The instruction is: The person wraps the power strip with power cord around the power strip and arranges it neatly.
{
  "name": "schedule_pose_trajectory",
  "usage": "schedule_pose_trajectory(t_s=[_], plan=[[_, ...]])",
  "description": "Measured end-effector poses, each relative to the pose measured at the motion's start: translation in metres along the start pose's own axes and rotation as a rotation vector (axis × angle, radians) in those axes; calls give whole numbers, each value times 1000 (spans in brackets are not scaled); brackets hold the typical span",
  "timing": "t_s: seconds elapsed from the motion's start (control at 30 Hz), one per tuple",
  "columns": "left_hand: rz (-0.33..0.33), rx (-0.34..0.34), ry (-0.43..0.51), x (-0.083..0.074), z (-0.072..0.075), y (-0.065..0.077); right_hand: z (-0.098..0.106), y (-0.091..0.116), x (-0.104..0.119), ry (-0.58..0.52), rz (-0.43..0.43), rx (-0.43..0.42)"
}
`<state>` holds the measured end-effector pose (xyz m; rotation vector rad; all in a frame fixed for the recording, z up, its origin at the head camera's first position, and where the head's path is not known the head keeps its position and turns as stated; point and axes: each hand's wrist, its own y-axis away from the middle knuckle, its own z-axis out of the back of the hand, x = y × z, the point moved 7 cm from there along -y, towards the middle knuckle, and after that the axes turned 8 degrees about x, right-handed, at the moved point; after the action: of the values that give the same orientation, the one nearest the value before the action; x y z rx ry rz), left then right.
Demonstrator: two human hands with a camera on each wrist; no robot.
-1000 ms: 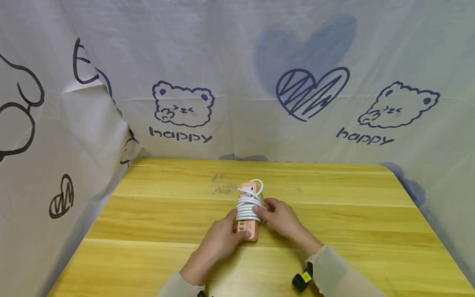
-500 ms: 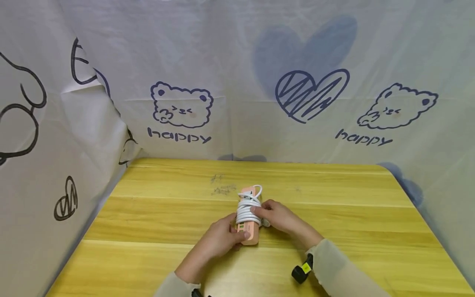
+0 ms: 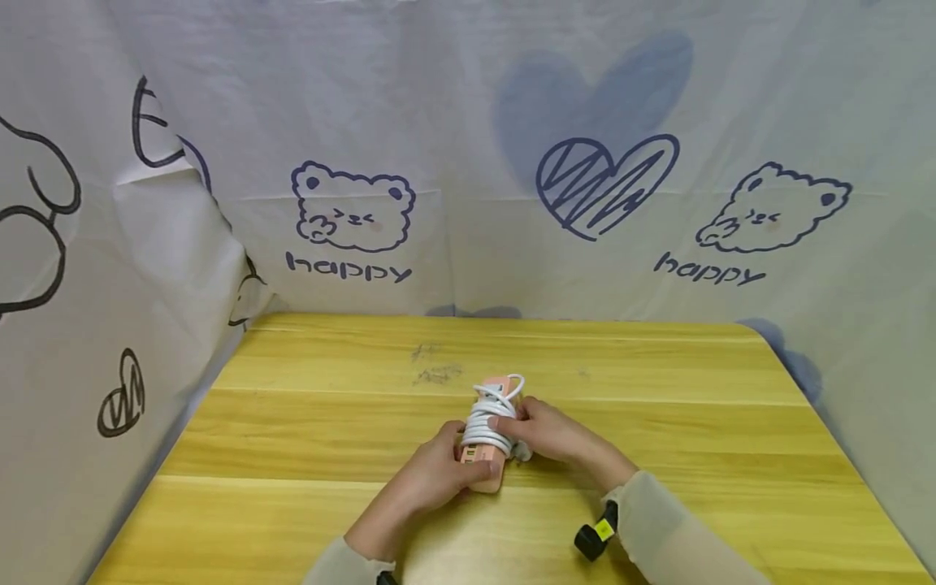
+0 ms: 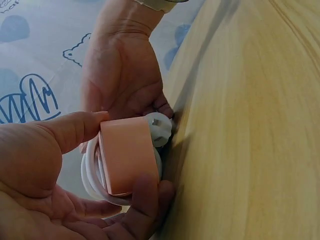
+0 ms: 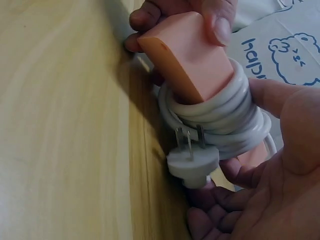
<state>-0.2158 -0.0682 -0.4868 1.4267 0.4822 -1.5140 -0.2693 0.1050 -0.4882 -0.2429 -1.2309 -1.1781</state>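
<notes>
Nearest, the left hand [image 3: 436,475] pinches the near end of a rigid, light-looking pink plastic power strip [image 3: 488,475] on the yellow wooden table [image 3: 292,422], while beyond it the right hand [image 3: 548,429] curls round its springy white coiled cord [image 3: 484,418], whose plug [image 5: 192,162] hangs loose, so both ends seem the best hold.

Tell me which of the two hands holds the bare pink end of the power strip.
The left hand: it grips the uncovered pink end of the power strip, while the right hand holds the white cord coil.
</notes>
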Motion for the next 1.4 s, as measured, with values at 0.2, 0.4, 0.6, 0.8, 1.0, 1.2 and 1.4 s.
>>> schedule_pose_trajectory(t_s=[0.2, 0.4, 0.6, 0.8, 1.0, 1.2, 1.4], plan=[[4, -19, -50, -2, 1, 1, -2, 3, 3, 27, 112, 97], [19, -79, -125, -3, 3, 2, -6, 7, 0, 171, 201, 68], [50, -83, -110, 1, -1, 1, -9, 9, 6, 369, 187, -64], [89, -126, -228, 1, 1, 2, -6, 12, 7, 509, 147, -99], [43, -146, -319, -2, -3, -3, -8, 13, 20, 505, 167, -161], [-39, -147, -332, -7, -8, -8, -7, 15, 23, 605, 154, -199], [-26, -226, -423, -9, -11, -7, -3, 14, 21, 689, 163, -172]])
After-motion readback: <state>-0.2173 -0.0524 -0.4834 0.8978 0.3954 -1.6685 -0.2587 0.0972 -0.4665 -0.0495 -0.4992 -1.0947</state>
